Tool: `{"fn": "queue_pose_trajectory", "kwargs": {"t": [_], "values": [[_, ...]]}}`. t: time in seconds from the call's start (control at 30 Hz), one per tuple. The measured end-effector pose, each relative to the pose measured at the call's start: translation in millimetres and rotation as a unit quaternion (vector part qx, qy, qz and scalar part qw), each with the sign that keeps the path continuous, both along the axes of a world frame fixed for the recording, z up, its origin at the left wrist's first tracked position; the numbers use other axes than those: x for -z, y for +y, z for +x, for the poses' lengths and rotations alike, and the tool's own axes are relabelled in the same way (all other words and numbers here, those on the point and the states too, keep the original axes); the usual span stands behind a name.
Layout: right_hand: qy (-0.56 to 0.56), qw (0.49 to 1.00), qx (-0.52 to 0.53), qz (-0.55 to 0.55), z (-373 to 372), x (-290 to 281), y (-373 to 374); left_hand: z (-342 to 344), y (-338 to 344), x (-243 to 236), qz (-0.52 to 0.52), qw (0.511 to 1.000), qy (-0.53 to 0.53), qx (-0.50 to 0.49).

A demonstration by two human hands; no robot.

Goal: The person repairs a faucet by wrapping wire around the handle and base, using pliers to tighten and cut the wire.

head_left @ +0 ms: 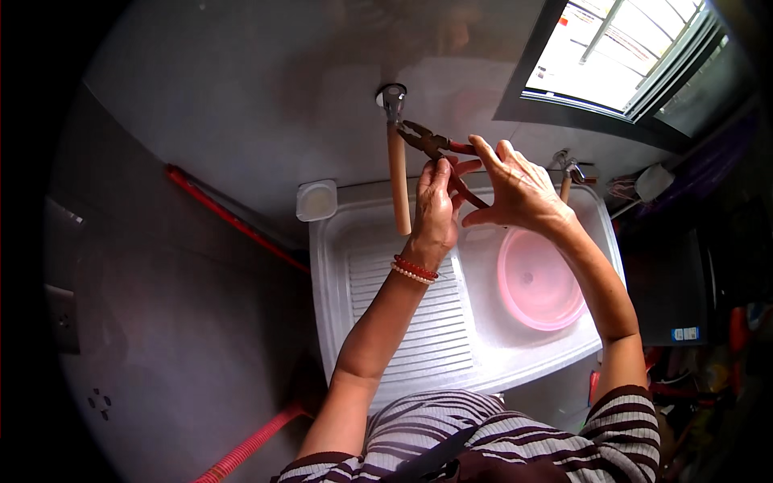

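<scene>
Striped short sleeves and the front of a dark-and-white shirt [435,414] fill the near edge, with both bare forearms reaching away. Across the far side stretches a glossy grey wall [241,88]. Against it sits a white laundry sink [495,346], with a ribbed washboard [419,322] on its left and a round pink basin [535,282] on its right. At far right, daylight comes through a dark-framed window [612,48]. A slim red pole [229,213] slants left of the sink; at near left runs a red corrugated hose [258,439].

Above the sink, the right hand [525,193] is spread wide, thumb and fingers spanning the two handles. The left hand [435,213] is partly closed, thumb and fingers around the tool near its pivot. A beige tube [398,177] hangs from a metal wall tap [393,95]. Between hands and tap are the red-handled pliers [427,142], handles apart, dark jaws pointing left beside the tube's top; whether they touch it, I cannot tell.

A white container [316,201] stands on the sink's far left corner. Smallest are the red and white bead bracelets [415,270] on the left wrist.
</scene>
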State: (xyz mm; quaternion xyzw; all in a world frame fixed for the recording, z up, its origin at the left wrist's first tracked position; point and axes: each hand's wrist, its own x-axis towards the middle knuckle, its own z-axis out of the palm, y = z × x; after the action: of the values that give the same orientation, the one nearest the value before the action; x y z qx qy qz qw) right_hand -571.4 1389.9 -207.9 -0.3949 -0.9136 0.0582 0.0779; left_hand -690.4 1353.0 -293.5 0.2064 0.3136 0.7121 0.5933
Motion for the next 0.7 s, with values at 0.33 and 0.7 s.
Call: {"fn": "queue_pose_trajectory", "kwargs": {"t": [0.33,0.7], "values": [[-0.002,0.983,0.026,0.179,-4.5,13.1,-0.4,6.7,6.8,-0.5,0.027,0.998,-0.064,0.010],[-0.020,0.964,0.012,0.265,-9.1,13.0,3.6,6.8,12.6,2.9,0.064,0.995,-0.081,0.010]]}}
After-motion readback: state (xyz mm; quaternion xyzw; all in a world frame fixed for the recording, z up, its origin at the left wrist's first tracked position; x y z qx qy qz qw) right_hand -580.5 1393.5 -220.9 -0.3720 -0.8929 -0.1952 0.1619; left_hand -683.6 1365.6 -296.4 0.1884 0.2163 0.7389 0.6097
